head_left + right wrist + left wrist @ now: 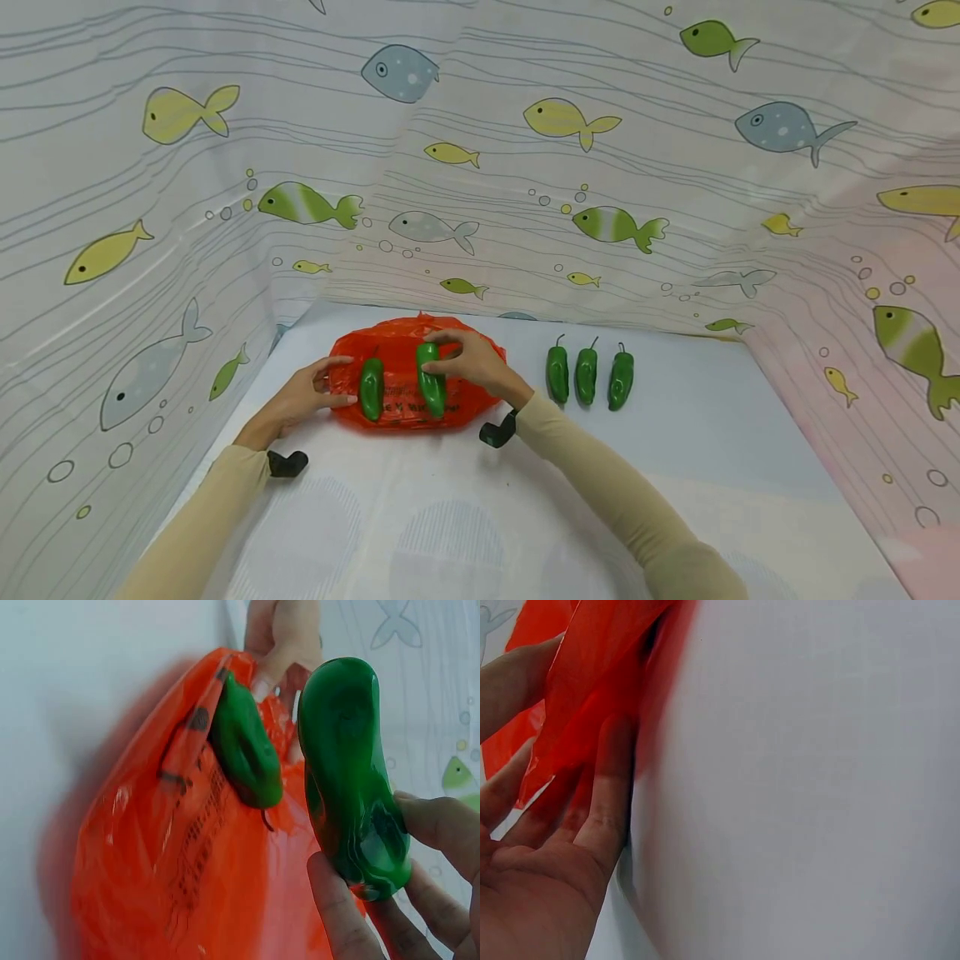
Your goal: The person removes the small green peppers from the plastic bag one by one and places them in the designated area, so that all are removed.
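1. From where I stand, the right hand (474, 360) has one pepper (349, 772) pinched between thumb and fingers, apparently lifted over the red bag (399, 367). The hold looks sure enough; squeezing harder shouldn't be needed.
2. That shiny skin is probably slick, so I'd want fingers on both sides to stop any twisting.
3. The left hand (307, 392) is at the bag's left edge, fingers fairly straight against the thin film, nothing clenched. A light touch there should steady it without tearing.
4. Another pepper (371, 390) lies on the bag near the left hand; a knock might roll it.
5. Three peppers (587, 377) lie off to the right, best left clear of the sleeve (600, 483).
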Demonstrator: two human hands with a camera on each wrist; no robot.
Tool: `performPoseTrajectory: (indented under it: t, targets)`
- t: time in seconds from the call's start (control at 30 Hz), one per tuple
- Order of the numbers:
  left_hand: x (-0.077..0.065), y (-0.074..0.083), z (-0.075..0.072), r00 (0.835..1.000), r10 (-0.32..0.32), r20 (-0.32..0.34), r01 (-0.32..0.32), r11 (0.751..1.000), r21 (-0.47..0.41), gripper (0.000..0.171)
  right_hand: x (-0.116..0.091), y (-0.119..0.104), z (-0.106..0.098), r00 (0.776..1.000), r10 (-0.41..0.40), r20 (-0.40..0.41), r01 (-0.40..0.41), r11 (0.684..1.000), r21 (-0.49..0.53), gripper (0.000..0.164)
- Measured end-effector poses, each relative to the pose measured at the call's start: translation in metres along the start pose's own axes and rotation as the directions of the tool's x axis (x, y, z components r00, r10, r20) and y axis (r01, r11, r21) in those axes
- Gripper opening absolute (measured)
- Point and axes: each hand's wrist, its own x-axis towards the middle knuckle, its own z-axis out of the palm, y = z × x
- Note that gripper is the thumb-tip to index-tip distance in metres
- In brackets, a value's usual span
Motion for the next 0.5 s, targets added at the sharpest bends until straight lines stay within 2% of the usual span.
performPoseTrajectory:
  t: [0.17, 0.5]
  targets:
    - [-0.001, 0.000, 0.002, 1.000, 0.012, 0.003, -0.012, 1.000, -0.006, 0.082, -0.004, 0.003, -0.012, 1.000, 0.006, 0.000, -0.006, 0.999, 0.047, 0.052]
    - [0.000, 0.000, 0.001, 1.000, 0.026, 0.006, -0.026, 1.000, -0.009, 0.082, -0.014, 0.005, -0.040, 0.998, 0.008, -0.058, -0.005, 0.999, 0.049, 0.049]
